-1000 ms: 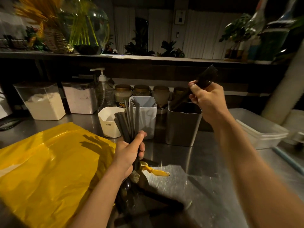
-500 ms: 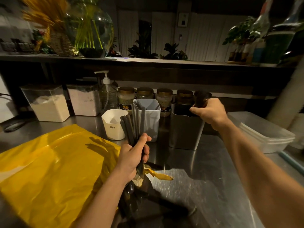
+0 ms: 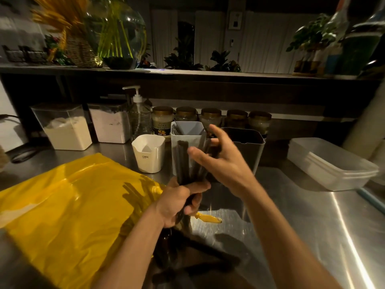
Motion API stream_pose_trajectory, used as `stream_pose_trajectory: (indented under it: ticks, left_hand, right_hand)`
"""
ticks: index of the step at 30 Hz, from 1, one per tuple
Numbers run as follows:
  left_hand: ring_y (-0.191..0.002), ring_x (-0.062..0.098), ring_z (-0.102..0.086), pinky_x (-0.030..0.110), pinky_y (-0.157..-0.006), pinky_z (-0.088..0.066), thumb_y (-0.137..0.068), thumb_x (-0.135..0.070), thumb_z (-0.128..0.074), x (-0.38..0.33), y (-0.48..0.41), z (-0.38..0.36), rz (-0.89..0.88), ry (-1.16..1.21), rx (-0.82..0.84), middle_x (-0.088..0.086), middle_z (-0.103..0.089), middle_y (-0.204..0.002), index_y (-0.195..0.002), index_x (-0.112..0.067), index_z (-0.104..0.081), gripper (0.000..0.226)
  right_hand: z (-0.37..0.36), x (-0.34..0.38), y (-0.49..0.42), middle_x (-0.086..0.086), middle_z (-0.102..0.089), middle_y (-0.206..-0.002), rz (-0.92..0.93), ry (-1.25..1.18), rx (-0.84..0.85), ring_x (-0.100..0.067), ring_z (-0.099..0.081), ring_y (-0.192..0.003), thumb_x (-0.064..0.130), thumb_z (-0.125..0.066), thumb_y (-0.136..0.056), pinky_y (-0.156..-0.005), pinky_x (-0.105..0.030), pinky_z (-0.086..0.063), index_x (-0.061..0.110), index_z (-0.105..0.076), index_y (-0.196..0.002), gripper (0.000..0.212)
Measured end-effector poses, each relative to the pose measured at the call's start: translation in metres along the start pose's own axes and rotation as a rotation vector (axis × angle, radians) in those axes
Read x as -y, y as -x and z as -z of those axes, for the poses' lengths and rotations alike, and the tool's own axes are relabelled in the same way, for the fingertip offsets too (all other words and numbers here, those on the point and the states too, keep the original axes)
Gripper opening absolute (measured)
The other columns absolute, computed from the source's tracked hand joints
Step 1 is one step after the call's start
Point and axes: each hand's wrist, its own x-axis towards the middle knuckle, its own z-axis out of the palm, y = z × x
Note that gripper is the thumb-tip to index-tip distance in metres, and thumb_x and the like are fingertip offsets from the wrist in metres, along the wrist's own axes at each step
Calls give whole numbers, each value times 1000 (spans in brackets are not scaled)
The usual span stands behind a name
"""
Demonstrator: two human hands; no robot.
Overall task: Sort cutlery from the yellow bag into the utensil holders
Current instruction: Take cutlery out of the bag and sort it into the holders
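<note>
My left hand (image 3: 179, 202) grips a bundle of dark cutlery (image 3: 188, 161), handles pointing up, above the steel counter. My right hand (image 3: 223, 161) is at the top of that bundle with thumb and fingers spread around the handles; it is blurred and I cannot tell whether it pinches one. The yellow bag (image 3: 68, 209) lies flat at the left. Behind the hands stand three holders: a small white one (image 3: 149, 153), a taller white one (image 3: 185, 132) with some cutlery inside, and a dark metal one (image 3: 248, 147).
Two clear canisters of powder (image 3: 66, 128), a pump bottle (image 3: 138, 115) and several gold-lidded jars (image 3: 210, 117) line the back. A stack of translucent lidded tubs (image 3: 331, 163) sits at the right. A shelf with a glass vase (image 3: 116, 34) and plants runs overhead.
My right hand let go of the dark utensil at the metal holder and came back left to the bundle. My left hand has stayed in place with the bundle.
</note>
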Motion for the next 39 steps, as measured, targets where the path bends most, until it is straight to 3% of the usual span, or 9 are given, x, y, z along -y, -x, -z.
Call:
stream_pose_trajectory:
  ticks: [7,12,17,21,25,30,33,36,39]
  left_hand:
    - [-40,15,-40,25,-40,-33,-88,4,-62,5,3,-12,121,-166,-51,8,-48,-52,-67,-8,-63,23]
    - [-41,11,-48,25,-41,-41,-90,-1,-65,6,-7,-10,28,-499,-186,9,-54,-64,-93,-7,-61,8]
    - [-61,20,-67,24,-47,-52,-87,-12,-73,9,-9,-15,-29,-754,-278,5,-65,-89,-107,-14,-62,23]
    - [-73,21,-70,28,-57,-59,-82,-16,-79,10,-6,-18,-114,-779,-279,-1,-65,-96,-109,-19,-61,32]
    - [-95,10,-64,17,-77,-56,-80,-24,-82,4,-8,-15,-281,-825,-279,-15,-63,-99,-104,-30,-58,35]
    - [-120,18,-46,30,-91,-47,-65,-59,-83,7,-12,-7,-562,-1125,-793,2,-45,-131,-126,-18,-54,79]
    - [-91,18,-50,24,-72,-40,-72,-59,-78,11,-9,-8,-892,-1025,-1053,6,-53,-99,-93,-11,-57,57]
    - [-53,6,-39,22,-50,-31,-93,-58,-55,20,-8,-19,-924,-967,-833,-9,-43,-57,-61,-20,-44,50]
    - [-63,11,-61,38,-61,-54,-83,-85,-40,14,-9,-35,-499,-576,-494,0,-62,-63,-69,-18,-62,71]
  right_hand:
    - [-31,-13,-6,10,-64,-102,144,292,-82,-10,-67,-87,42,-80,-83,-73,-27,-61,29,-48,-119,50]
    - [2,-18,-8,9,-49,-121,25,464,-219,-6,-55,-100,36,-83,-79,-80,-28,-54,43,-25,-151,92]
    - [14,-19,-3,10,-61,-100,9,566,-3,-9,-65,-91,48,-70,-89,-73,-28,-59,30,-63,-99,23]
    - [25,-16,-2,8,-66,-82,35,426,27,-7,-69,-74,28,-73,-92,-57,-14,-53,23,-66,-82,13]
    - [29,-17,-3,7,-65,-80,98,418,-68,1,-65,-67,26,-66,-97,-55,-10,-48,18,-67,-91,10]
    - [25,-22,-6,7,-64,-75,43,391,-333,0,-64,-63,33,-59,-102,-48,-11,-45,18,-66,-100,16]
    - [18,-23,-7,6,-63,-71,64,271,-540,4,-62,-59,29,-60,-102,-46,-12,-44,16,-66,-100,14]
    - [5,-20,-5,8,-60,-72,161,152,-688,-4,-58,-58,25,-59,-102,-49,-14,-43,22,-62,-95,8]
    - [-18,-16,0,6,-60,-77,269,94,-677,-6,-58,-64,23,-57,-103,-55,-13,-43,23,-58,-93,10]
